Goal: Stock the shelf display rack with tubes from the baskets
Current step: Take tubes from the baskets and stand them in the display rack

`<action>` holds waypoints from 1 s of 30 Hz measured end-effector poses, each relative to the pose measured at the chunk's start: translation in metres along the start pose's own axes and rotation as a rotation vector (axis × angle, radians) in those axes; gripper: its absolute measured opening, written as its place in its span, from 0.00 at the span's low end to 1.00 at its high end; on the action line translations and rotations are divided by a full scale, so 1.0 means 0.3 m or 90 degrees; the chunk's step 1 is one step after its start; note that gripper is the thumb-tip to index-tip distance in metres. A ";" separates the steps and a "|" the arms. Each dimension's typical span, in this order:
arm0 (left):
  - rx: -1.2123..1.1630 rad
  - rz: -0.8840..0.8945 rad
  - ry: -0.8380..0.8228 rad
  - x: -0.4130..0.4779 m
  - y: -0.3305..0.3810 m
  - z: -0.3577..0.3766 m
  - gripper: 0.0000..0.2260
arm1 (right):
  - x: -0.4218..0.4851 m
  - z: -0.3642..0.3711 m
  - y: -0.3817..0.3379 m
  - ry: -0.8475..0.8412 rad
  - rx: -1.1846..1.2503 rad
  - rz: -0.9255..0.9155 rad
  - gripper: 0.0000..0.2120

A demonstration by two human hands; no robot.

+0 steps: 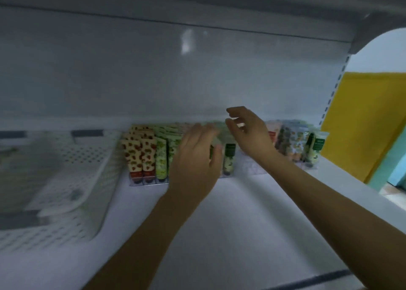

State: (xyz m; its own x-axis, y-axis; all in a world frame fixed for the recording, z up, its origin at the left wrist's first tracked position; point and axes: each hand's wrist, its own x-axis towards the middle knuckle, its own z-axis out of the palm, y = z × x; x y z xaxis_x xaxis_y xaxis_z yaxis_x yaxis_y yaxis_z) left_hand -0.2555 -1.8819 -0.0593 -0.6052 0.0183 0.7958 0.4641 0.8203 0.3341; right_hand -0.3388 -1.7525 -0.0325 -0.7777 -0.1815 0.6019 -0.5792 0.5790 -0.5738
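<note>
Against the back of the shelf (pixel 241 213) stands the display rack (pixel 151 183), and both hands are up at its middle rows. My left hand (pixel 195 160) lies over the tubes there, its fingers (pixel 204 129) stretched across the tops and the thumb just beside the dark-capped tube (pixel 229 160). The blur hides whether it pinches a tube, so I cannot tell. My right hand (pixel 248 131) hovers above the rack's right half, fingers loosely curled and apart, with nothing visible in them.

The strawberry tubes (pixel 140 155) and green tubes (pixel 161 160) fill the rack's left rows, standing upright, cap down. Left of the rack, touching or nearly so, sits the white basket (pixel 72 158); its contents are too smeared to read.

I judge the step to be seating or straightening a tube in a middle row. To do it well, I would steady the neighbours with the left hand, guide the tube down between the dividers with the right, and keep it upright so the row does not topple forward.
</note>
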 end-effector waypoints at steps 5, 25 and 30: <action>0.146 -0.120 -0.045 -0.014 -0.196 -0.433 0.19 | -0.008 0.253 -0.338 -0.156 0.137 -0.078 0.14; 0.366 -0.665 -0.326 -0.223 -0.756 -0.979 0.08 | 0.003 0.916 -0.933 -0.672 -0.065 -0.241 0.24; 0.351 -0.666 -0.282 -0.228 -0.758 -0.972 0.15 | 0.064 1.003 -0.961 -0.806 -0.216 -0.268 0.36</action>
State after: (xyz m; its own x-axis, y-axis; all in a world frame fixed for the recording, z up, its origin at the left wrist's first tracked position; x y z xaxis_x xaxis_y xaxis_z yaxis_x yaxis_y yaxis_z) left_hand -0.1309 -2.2364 -0.0425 -0.7331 -0.6800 0.0065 -0.6325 0.6853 0.3609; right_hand -0.2602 -2.1621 -0.0227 -0.3553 -0.8773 -0.3225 -0.8794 0.4308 -0.2029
